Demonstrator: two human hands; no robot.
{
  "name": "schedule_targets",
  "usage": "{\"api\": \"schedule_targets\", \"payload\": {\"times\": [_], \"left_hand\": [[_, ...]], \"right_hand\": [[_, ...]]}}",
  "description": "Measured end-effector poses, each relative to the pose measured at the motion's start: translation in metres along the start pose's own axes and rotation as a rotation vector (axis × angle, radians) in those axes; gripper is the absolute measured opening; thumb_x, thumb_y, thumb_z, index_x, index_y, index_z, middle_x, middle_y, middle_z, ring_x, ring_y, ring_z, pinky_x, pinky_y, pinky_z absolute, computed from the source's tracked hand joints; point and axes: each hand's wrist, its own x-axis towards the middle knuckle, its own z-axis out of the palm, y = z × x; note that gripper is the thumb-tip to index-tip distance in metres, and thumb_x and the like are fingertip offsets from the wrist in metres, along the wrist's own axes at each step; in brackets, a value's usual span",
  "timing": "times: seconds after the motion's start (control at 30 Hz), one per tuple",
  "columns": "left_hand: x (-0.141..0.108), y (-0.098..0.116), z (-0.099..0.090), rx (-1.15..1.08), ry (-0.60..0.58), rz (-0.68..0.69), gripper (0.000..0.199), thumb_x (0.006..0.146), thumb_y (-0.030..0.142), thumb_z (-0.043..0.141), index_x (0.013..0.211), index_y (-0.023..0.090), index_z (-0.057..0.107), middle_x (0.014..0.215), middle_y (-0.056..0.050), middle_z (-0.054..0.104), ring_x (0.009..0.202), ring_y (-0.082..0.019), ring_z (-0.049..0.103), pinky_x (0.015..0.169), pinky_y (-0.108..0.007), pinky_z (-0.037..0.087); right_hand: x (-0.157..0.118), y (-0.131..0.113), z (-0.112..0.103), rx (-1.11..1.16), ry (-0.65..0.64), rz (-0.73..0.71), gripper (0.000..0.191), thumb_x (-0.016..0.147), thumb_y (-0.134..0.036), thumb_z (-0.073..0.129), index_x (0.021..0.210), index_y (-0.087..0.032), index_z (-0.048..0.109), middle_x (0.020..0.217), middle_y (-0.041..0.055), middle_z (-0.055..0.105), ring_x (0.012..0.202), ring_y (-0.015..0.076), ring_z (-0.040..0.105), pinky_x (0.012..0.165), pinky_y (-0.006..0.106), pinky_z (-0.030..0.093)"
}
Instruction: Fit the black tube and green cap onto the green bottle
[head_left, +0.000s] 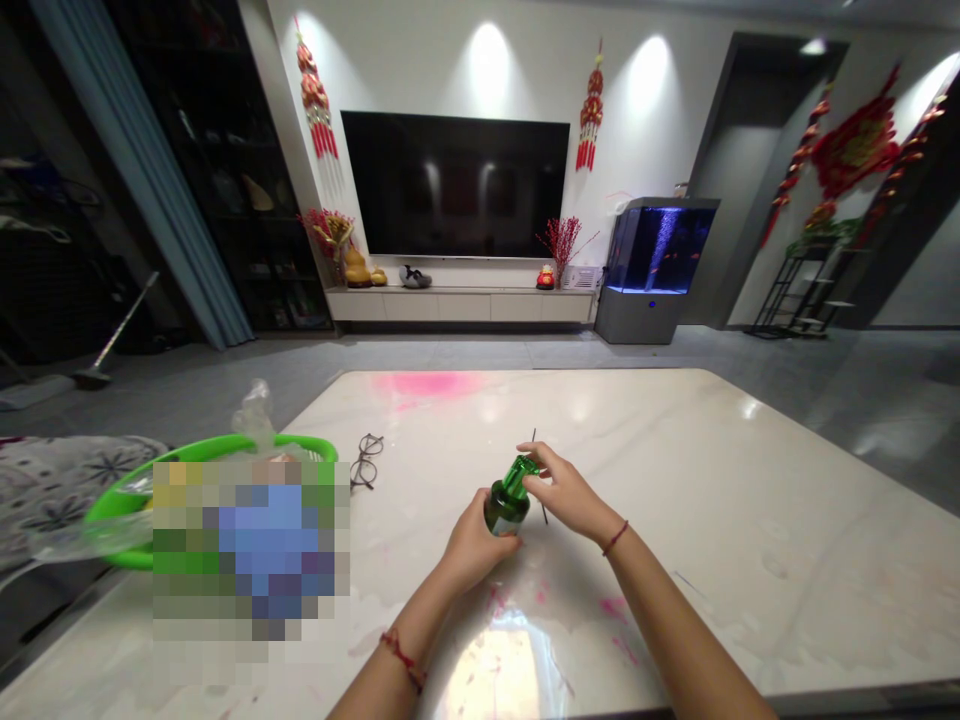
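A dark green bottle (504,508) with a pale label stands tilted over the middle of the table. My left hand (476,540) is wrapped round its body from the left. At the top of the bottle is a bright green cap or neck piece (519,474); my right hand (559,488) holds it from the right, with the fingers curled round it. A thin dark stick (545,514) lies on the table behind and beside my right hand, partly hidden by it.
Eyeglasses (365,466) lie left of the bottle. Farther left is a green basket (112,510) with plastic bags, partly pixelated. The pale table (720,500) has pink stains. Beyond it are a TV cabinet (465,306) and a fish tank (660,250).
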Motion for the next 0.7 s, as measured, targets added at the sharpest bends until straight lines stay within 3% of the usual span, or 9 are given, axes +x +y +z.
{"api": "schedule_targets", "payload": {"times": [0.13,0.3,0.37,0.53,0.63,0.7], "left_hand": [[-0.0005,0.0004,0.0005,0.031,-0.004,0.013,0.042,0.053,0.014,0.064,0.092,0.016,0.049,0.082,-0.001,0.058,0.074,-0.016,0.054,0.064,-0.025,0.038],[-0.0002,-0.0034,0.0032,0.03,0.002,0.037,0.044,0.052,0.013,0.065,0.093,0.017,0.049,0.082,-0.001,0.059,0.074,-0.016,0.055,0.064,-0.024,0.038],[0.0002,-0.0053,0.0036,0.025,0.005,0.039,0.045,0.051,0.013,0.065,0.093,0.017,0.049,0.082,-0.001,0.06,0.074,-0.016,0.054,0.063,-0.024,0.037],[0.0013,-0.0077,0.0027,0.019,0.021,0.038,0.042,0.051,0.013,0.064,0.091,0.017,0.05,0.079,0.001,0.059,0.073,-0.016,0.054,0.063,-0.024,0.037],[0.0016,-0.0074,0.0021,0.004,0.021,0.042,0.041,0.053,0.013,0.062,0.092,0.017,0.05,0.08,0.0,0.059,0.073,-0.016,0.054,0.064,-0.024,0.038],[0.0018,-0.007,0.0019,0.01,0.019,0.038,0.041,0.053,0.014,0.062,0.092,0.016,0.049,0.08,0.0,0.059,0.074,-0.016,0.054,0.065,-0.024,0.038]], "right_hand": [[0.0005,-0.0011,0.0009,-0.025,0.056,0.02,0.037,0.076,-0.035,0.051,0.109,-0.019,0.05,0.099,0.0057,0.06,0.09,0.0168,0.056,0.08,0.03,0.042],[0.0006,-0.005,0.0039,-0.283,0.144,0.128,0.037,0.078,-0.053,0.044,0.07,-0.019,0.057,0.064,0.0016,0.058,0.062,0.015,0.053,0.059,0.025,0.038],[0.0006,-0.006,0.0047,-0.318,0.158,0.144,0.036,0.077,-0.052,0.045,0.066,-0.02,0.056,0.058,0.0002,0.055,0.056,0.0137,0.05,0.054,0.024,0.035],[0.0007,-0.0045,0.0034,-0.222,0.115,0.094,0.026,0.076,-0.043,0.049,0.084,-0.02,0.058,0.058,-0.0028,0.052,0.056,0.0128,0.049,0.054,0.023,0.036],[0.0006,-0.002,0.0013,-0.161,0.118,0.077,0.036,0.074,-0.038,0.051,0.105,-0.019,0.051,0.066,-0.0025,0.052,0.06,0.0136,0.051,0.059,0.024,0.039],[0.0004,-0.0011,-0.0001,-0.139,0.113,0.068,0.04,0.073,-0.035,0.052,0.109,-0.018,0.048,0.071,-0.0011,0.053,0.064,0.0138,0.052,0.064,0.026,0.041]]}}
